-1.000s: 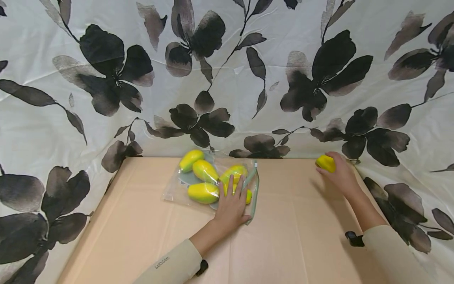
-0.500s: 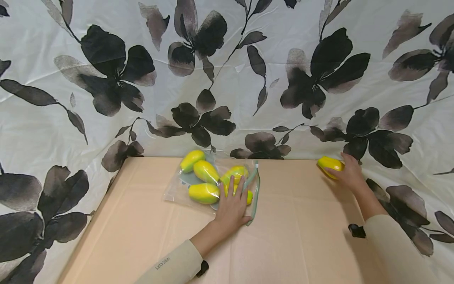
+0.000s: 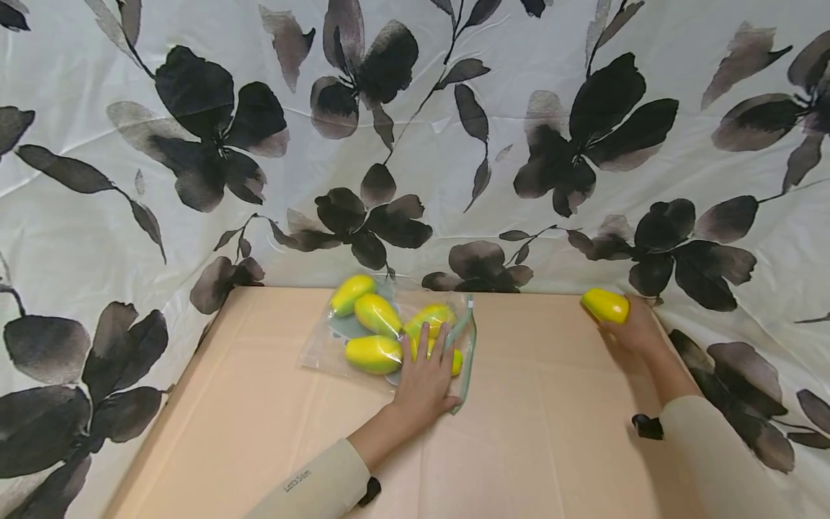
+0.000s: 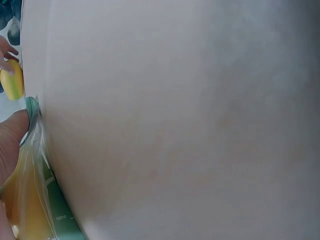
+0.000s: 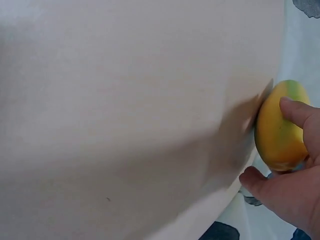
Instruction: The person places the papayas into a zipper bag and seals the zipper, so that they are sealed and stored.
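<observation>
At the table's far right, my right hand (image 3: 638, 328) holds a yellow mango (image 3: 606, 305), its thumb pressed on the skin in the right wrist view. Green patches show on this mango there; the fingers behind it are partly hidden. My left hand (image 3: 423, 375) rests with spread fingers on a clear zip bag (image 3: 315, 349) containing several more yellow mangoes (image 3: 372, 354). Its thumb (image 4: 14, 131) lies by the bag's green zip edge in the left wrist view. The hand covers part of the mangoes nearest the zip.
The bag and both hands are over a pale tan tabletop (image 3: 512, 425). A white cloth (image 3: 454, 158) with dark flowers hangs behind the table's far edge. A loose dark speck (image 5: 108, 199) shows on the surface in the right wrist view.
My right hand has shifted its grip toward the mango's right end, and more of the mango shows. The mango has moved slightly right and toward me. The left hand and bag stay put.
</observation>
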### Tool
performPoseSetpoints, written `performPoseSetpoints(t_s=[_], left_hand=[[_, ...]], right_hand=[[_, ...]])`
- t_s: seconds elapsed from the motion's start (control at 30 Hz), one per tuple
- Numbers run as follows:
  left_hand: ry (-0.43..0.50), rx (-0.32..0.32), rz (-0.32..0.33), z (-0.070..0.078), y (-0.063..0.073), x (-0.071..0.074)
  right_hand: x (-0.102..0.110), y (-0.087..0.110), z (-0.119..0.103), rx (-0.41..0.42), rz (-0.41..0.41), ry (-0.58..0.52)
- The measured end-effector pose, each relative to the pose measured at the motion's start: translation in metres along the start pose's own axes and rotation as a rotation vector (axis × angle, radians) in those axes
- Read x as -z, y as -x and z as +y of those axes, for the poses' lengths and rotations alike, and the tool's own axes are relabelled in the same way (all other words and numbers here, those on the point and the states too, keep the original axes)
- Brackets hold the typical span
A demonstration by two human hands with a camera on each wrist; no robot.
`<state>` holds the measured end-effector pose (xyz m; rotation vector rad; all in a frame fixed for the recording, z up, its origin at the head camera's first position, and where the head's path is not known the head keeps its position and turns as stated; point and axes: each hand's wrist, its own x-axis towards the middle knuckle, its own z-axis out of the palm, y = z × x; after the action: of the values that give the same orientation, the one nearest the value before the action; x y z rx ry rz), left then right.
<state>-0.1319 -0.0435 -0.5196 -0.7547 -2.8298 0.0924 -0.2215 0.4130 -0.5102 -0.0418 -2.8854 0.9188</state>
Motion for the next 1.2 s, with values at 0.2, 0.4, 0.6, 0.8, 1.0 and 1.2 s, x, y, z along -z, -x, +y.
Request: performPoseSetpoints(t_s=[0.2,0.4,0.6,0.8,1.0,1.2], left_hand=[[-0.007,0.004,-0.004,0.000,-0.001,0.001],[-0.004,0.005,0.001,0.000,-0.002,0.001],[-0.003,0.004,0.004,0.001,-0.002,0.001],[0.000,0.004,-0.001,0.001,-0.003,0.000],[0.007,0.006,0.006,0.000,-0.004,0.000],[0.011,0.010,-0.004,0.001,-0.005,0.000]], right_hand=[[-0.004,0.002,0.003,0.000,0.007,-0.027],[-0.004,0.007,0.000,-0.001,-0.001,-0.057],[-0.004,0.020,-0.006,0.022,-0.007,-0.074],[-0.004,0.029,-0.018,0.054,-0.024,-0.065],[-0.003,0.034,-0.038,0.108,-0.025,-0.082],[-0.008,0.038,-0.060,0.170,-0.051,-0.117]])
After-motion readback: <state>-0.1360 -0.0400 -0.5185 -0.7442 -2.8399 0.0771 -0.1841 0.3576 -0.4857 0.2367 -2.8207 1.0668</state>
